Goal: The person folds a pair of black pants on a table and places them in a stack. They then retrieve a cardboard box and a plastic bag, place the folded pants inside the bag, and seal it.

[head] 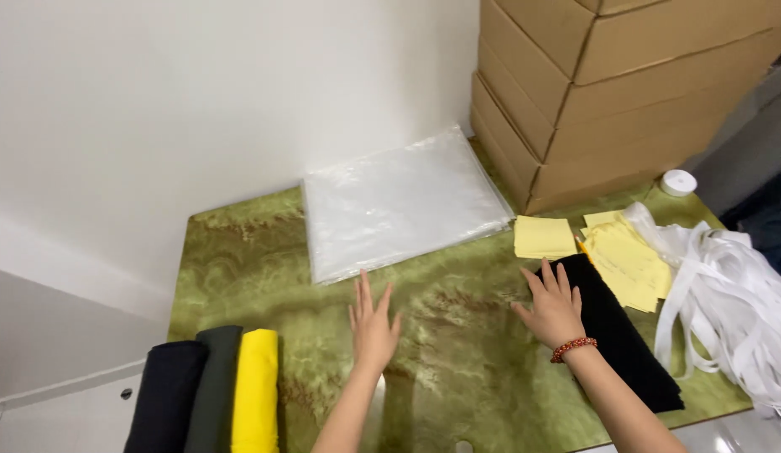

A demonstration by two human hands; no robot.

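Our left hand [372, 323] flat on the green bench [239, 252], fingers apart, right hand [554, 309] fingers spread on black cloth [625, 344] lower right, plastic bags [399, 201] centre, boxes [608, 84] upper right, white straps [726, 294] far right.

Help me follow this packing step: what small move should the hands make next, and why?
Probably the right hand should grip the black cloth and slide it to the bare table centre. That hand already lies flat on the cloth's near edge, the left hand rests open on the table, and the clear bags lie just beyond.
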